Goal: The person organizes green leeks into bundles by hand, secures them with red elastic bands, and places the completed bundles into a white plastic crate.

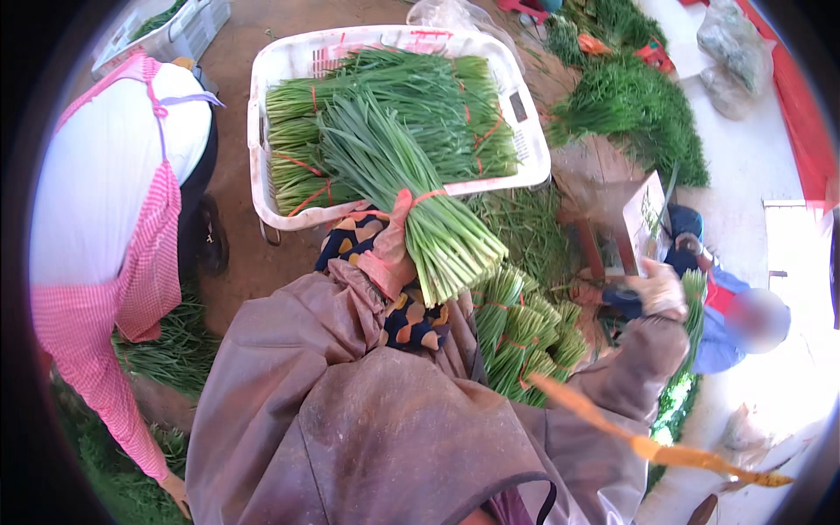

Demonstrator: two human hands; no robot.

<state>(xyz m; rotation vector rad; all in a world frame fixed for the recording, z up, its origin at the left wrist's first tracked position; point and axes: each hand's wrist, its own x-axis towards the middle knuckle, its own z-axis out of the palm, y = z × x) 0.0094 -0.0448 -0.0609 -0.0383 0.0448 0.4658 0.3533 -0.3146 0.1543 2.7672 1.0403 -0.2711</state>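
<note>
The brown dirt floor (241, 262) carries a white plastic crate (267, 175) full of tied green bundles. Right of the crate, loose greens (634, 109) lie piled on the floor.

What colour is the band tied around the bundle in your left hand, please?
Red-orange, on the band round the green bundle; head view.

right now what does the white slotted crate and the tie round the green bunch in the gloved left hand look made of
White slotted crate: looks like moulded plastic, matt, with rows of vent slits in a thin rounded rim. Tie on the green bunch: thin orange-red band, probably rubber or plastic strip; too small to tell. Left hand: pinkish glove, apparently fabric.
</note>
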